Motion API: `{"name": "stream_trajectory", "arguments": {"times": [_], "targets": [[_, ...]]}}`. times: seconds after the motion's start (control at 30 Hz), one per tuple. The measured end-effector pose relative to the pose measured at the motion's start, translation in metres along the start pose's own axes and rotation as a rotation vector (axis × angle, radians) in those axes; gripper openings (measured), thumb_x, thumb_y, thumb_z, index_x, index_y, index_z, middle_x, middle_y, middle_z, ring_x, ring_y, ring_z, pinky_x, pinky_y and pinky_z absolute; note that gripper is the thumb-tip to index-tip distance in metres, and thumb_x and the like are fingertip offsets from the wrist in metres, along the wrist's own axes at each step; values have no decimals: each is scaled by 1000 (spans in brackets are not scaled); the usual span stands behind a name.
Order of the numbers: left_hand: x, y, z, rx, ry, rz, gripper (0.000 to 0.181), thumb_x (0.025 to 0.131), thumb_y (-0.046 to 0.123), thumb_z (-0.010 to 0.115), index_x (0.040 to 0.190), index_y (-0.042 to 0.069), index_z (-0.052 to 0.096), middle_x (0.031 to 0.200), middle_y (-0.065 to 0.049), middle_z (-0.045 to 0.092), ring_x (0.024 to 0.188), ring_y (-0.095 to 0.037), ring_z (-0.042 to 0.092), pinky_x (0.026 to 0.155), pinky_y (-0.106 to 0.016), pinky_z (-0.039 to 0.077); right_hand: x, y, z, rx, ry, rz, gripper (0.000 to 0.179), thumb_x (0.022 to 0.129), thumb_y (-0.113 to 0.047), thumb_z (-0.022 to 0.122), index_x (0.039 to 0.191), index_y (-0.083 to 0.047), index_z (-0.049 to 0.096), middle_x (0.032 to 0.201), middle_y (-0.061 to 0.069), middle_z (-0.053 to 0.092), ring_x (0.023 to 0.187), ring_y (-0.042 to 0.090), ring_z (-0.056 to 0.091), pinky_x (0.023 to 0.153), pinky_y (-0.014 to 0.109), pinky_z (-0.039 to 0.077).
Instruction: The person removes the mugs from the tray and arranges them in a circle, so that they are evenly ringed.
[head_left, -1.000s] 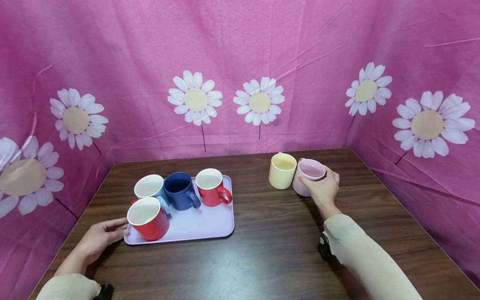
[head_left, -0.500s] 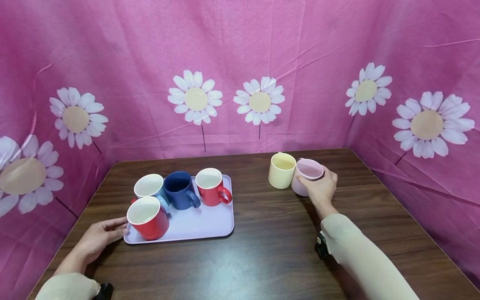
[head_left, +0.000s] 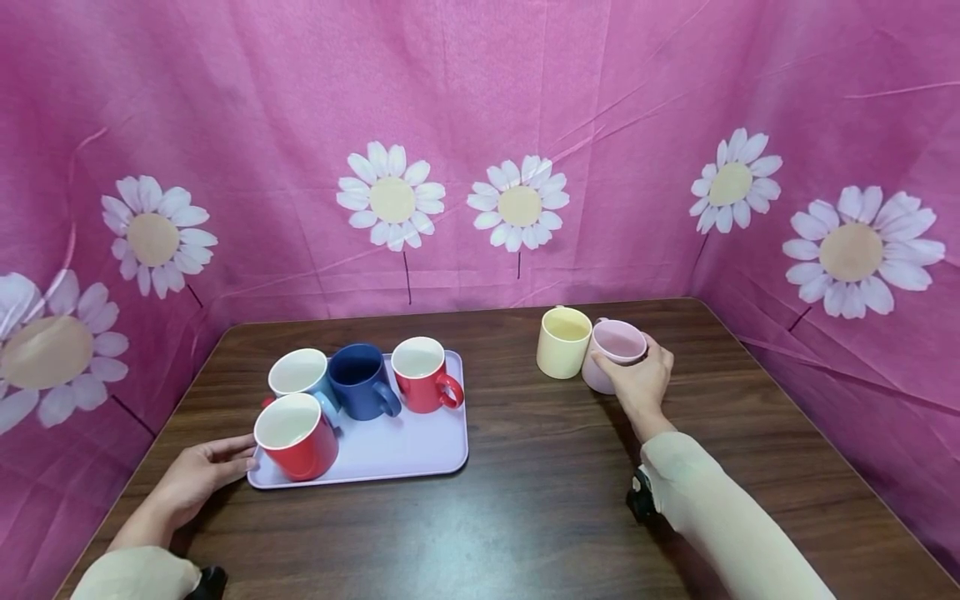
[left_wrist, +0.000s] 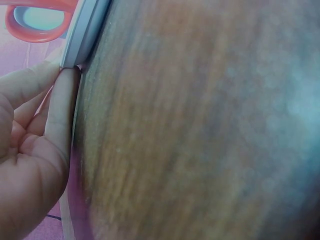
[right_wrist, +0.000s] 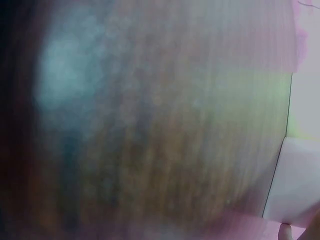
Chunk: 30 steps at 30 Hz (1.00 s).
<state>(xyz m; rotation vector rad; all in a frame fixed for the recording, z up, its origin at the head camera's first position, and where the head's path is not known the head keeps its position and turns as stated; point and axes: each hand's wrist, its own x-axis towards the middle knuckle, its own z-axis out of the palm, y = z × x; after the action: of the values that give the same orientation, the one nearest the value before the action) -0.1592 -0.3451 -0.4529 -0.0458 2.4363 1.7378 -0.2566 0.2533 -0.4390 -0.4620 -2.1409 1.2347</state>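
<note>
On the right, my right hand [head_left: 643, 379] grips a pale pink mug [head_left: 600, 377], thumb on its near side and fingers round its right side. This mug stands upright right beside a pale yellow mug [head_left: 562, 354]. My left hand [head_left: 193, 479] holds the left edge of a lilac tray [head_left: 405, 454]; in the left wrist view its fingertips are at the tray's rim [left_wrist: 82, 37]. Standing on the tray are a near red mug [head_left: 309, 454], a light blue mug [head_left: 324, 385], a dark blue mug [head_left: 360, 392] and a right-hand red mug [head_left: 420, 390].
A dark wood table [head_left: 525, 500] carries everything. Behind it and along both sides hangs a pink curtain [head_left: 465, 100] printed with white daisies. Part of a red handle [head_left: 267, 402] shows behind the near red mug, at the tray's left.
My right hand and the pink mug have shifted slightly left, closer to the yellow mug. The left hand, the tray and its mugs stay where they were.
</note>
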Motion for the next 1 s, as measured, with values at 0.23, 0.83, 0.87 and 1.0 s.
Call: {"name": "stream_trajectory", "arguments": {"times": [0.23, 0.83, 0.87, 1.0], "targets": [[-1, 0, 1, 14, -1, 0, 42, 88, 3, 66, 124, -14, 54, 99, 3, 70, 91, 3, 59, 76, -15, 48, -6, -4, -3, 80, -19, 66, 94, 62, -24, 91, 139, 0, 43, 132, 21, 39, 121, 32, 40, 105, 39, 31], [0, 2, 0, 61, 4, -23, 55, 88, 6, 68, 129, -21, 43, 105, -8, 69, 91, 2, 58, 76, -16, 48, -65, -17, -13, 202, -30, 221, 86, 75, -24, 82, 141, -1, 31, 128, 21, 37, 111, 32, 42, 94, 37, 35], [0, 2, 0, 63, 5, -24, 56, 87, 6, 68, 129, -20, 43, 105, -9, 69, 91, 3, 58, 76, -16, 48, -68, -18, -14, 201, -47, 222, 86, 76, -25, 82, 141, -1, 31, 129, 21, 38, 111, 33, 42, 94, 37, 35], [0, 2, 1, 70, 7, -28, 57, 87, 8, 69, 130, -19, 43, 107, -11, 68, 92, 4, 58, 77, -16, 48, -79, -21, -13, 203, -113, 196, 84, 77, -24, 81, 140, 0, 31, 130, 23, 38, 111, 35, 42, 92, 38, 35]]}}
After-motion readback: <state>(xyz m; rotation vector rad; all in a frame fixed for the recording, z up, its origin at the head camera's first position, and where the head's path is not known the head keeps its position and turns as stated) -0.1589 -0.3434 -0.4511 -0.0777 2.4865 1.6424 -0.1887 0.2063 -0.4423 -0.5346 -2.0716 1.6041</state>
